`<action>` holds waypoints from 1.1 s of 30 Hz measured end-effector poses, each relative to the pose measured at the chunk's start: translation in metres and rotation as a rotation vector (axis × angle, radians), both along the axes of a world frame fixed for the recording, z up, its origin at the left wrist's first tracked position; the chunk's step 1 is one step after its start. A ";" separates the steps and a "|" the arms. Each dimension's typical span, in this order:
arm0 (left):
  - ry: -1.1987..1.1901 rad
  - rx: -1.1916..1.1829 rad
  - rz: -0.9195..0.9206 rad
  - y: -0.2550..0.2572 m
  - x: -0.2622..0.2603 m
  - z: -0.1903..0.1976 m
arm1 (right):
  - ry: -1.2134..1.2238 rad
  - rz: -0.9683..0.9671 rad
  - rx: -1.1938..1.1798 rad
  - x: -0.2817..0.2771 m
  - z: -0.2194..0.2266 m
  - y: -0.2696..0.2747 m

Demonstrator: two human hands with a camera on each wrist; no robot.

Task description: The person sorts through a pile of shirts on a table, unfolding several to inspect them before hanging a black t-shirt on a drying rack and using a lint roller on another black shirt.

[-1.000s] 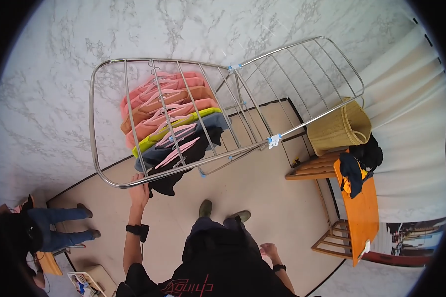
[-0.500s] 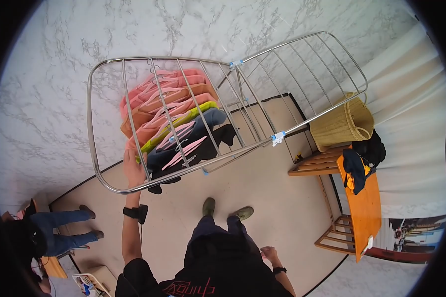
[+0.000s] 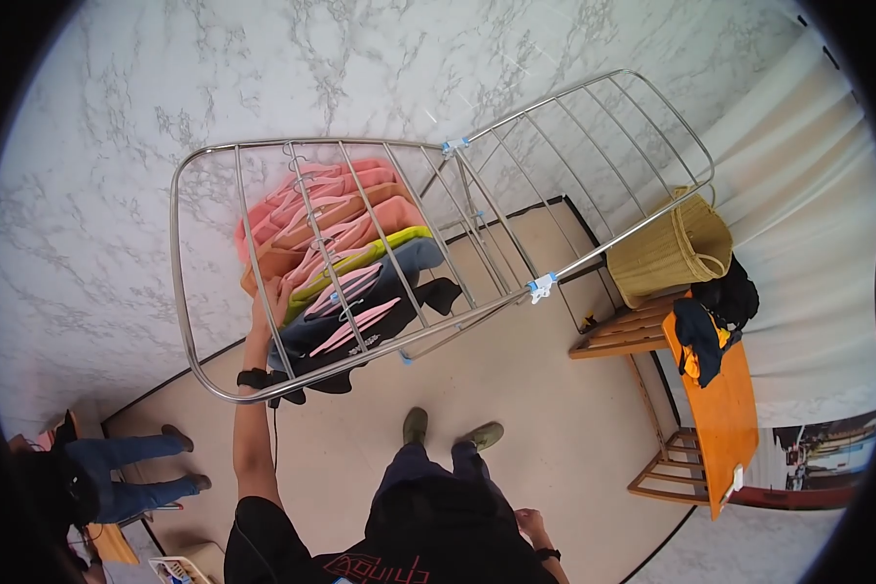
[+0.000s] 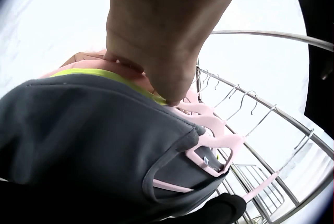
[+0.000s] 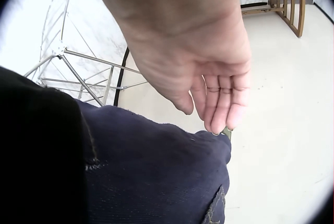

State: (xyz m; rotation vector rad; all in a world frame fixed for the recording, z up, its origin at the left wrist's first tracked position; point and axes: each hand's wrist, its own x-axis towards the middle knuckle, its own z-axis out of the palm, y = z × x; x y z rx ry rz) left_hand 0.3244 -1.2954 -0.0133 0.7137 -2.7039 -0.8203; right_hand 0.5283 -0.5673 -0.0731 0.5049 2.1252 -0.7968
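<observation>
My left hand [image 3: 267, 310] reaches under the left wing of a metal drying rack [image 3: 177, 243], among garments on pink hangers [image 4: 222, 140]. Its fingertips are at the shoulder of a salmon garment [image 3: 396, 212], just behind a yellow-green one [image 3: 409, 234]. Fabric partly hides those fingers, and I cannot tell whether they grip it. Nearer to me hang a dark grey garment [image 4: 94, 125] and a black one [image 3: 438, 295]. My right hand [image 5: 214, 78] hangs low beside my dark trousers [image 5: 151, 161], its fingers loosely bent with nothing in them.
On the right, a woven basket [image 3: 652, 248] stands by a wooden table [image 3: 725, 428] with dark and orange clothing [image 3: 701, 341] on it. Another person's legs in jeans [image 3: 136, 453] are at the lower left. Marbled wall [image 3: 360, 68] rises behind the rack.
My left hand has moved up and deeper along the row, from the dark garments at the front, past the yellow-green one, to the salmon one. The right hand stays low.
</observation>
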 end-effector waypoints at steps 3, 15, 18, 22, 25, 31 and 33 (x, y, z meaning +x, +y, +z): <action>-0.021 -0.021 -0.048 -0.008 -0.007 -0.015 | 0.027 0.045 -0.004 0.000 0.001 -0.001; 0.360 -0.297 -0.042 0.013 -0.008 0.030 | 0.043 -0.004 -0.042 0.005 -0.007 0.002; 0.403 -0.265 0.051 0.030 -0.005 0.047 | 0.041 0.009 -0.023 0.005 -0.009 0.002; 0.423 -0.353 -0.002 0.045 -0.009 0.060 | 0.022 0.036 -0.007 -0.003 -0.007 -0.002; 0.411 -0.262 -0.151 0.054 -0.020 0.065 | 0.014 0.052 -0.009 -0.010 -0.005 -0.003; 0.172 0.059 -0.200 0.056 -0.046 0.050 | 0.020 0.023 -0.049 -0.015 -0.015 0.003; 0.141 0.114 -0.214 0.054 -0.056 0.038 | 0.000 -0.015 -0.050 -0.012 -0.019 0.007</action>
